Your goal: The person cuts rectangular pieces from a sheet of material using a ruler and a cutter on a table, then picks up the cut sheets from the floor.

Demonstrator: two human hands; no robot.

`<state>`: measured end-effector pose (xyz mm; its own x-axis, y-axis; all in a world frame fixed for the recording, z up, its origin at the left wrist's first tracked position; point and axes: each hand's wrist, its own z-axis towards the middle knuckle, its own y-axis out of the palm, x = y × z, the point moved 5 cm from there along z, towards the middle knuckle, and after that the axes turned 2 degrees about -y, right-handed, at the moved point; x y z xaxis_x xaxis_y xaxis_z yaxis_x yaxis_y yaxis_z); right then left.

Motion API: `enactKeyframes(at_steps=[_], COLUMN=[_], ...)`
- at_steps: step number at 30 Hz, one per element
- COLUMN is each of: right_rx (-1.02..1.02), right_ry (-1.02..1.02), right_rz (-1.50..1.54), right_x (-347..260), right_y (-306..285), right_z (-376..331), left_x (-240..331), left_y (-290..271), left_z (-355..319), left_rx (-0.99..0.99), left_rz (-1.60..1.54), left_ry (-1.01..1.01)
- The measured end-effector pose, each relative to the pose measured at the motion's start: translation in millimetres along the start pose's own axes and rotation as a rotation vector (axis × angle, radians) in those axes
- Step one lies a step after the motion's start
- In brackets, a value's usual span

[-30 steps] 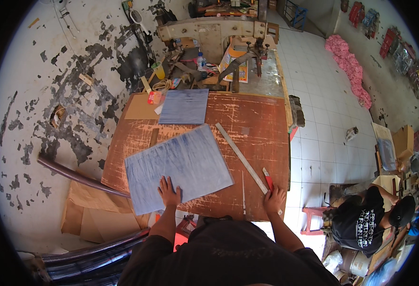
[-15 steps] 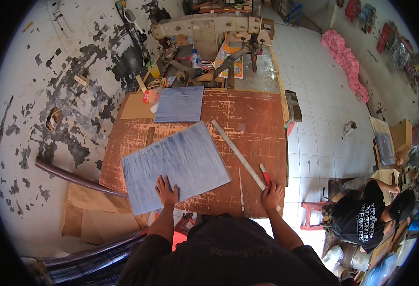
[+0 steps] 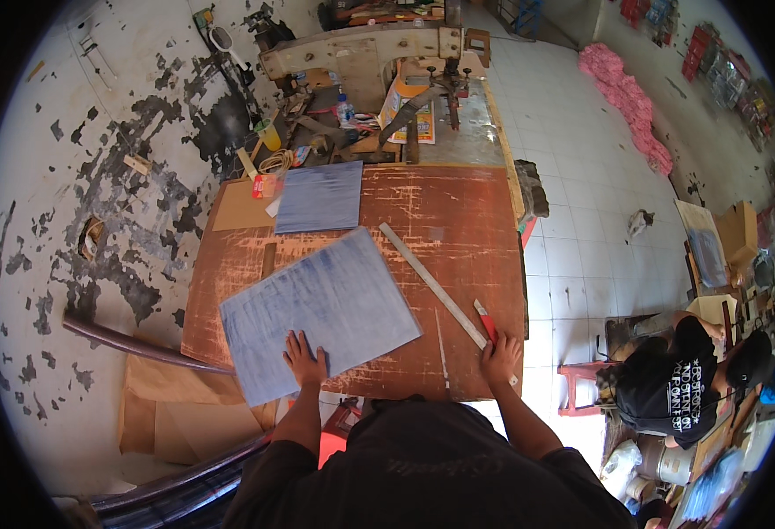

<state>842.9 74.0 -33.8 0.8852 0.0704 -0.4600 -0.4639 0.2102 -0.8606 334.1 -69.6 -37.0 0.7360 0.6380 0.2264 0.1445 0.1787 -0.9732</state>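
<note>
A large blue-grey streaked sheet lies at a slant on the scratched brown table. My left hand rests flat on its near edge, fingers spread. At the table's near right, my right hand is closed around the lower end of a red-handled utility knife. A long metal ruler runs diagonally from beside the sheet's far corner to under or beside that hand; their contact is hidden. Between sheet and ruler lies a thin pale strip. Beyond the large sheet is a smaller blue-grey sheet.
A heavy metal machine frame stands behind the table, with a bottle and a yellow cup before it. Brown cardboard and a dark roll are at left. A co-worker sits at far right near a red stool.
The view has turned slightly, so the far part of the scene sits further left. Both hands keep their places on the sheet and at the knife. The co-worker has shifted a little.
</note>
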Motion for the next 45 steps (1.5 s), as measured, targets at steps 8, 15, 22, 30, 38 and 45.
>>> enactKeyframes(at_steps=[8,15,22,30,38,45], right_rx=[0.065,0.091,0.094,0.114,0.127,0.092], right_ry=[-0.061,-0.085,-0.096,-0.125,-0.102,-0.083], right_rz=[-0.048,-0.057,-0.064,-0.056,-0.064,-0.08], right_x=[1,-1,-3,-7,-2,1], right_y=[-1,-1,-4,-2,3,8], right_z=[1,0,1,2,-1,-1], left_x=[0,-5,-1,-4,-6,-8], left_y=[4,7,5,3,5,6], left_z=[0,1,1,0,4,1], left_rx=[0.019,0.049,0.046,0.044,0.035,0.011], left_rz=[-0.003,0.004,-0.013,-0.03,-0.026,-0.047], left_ry=[0.021,0.046,0.033,0.02,0.009,-0.015])
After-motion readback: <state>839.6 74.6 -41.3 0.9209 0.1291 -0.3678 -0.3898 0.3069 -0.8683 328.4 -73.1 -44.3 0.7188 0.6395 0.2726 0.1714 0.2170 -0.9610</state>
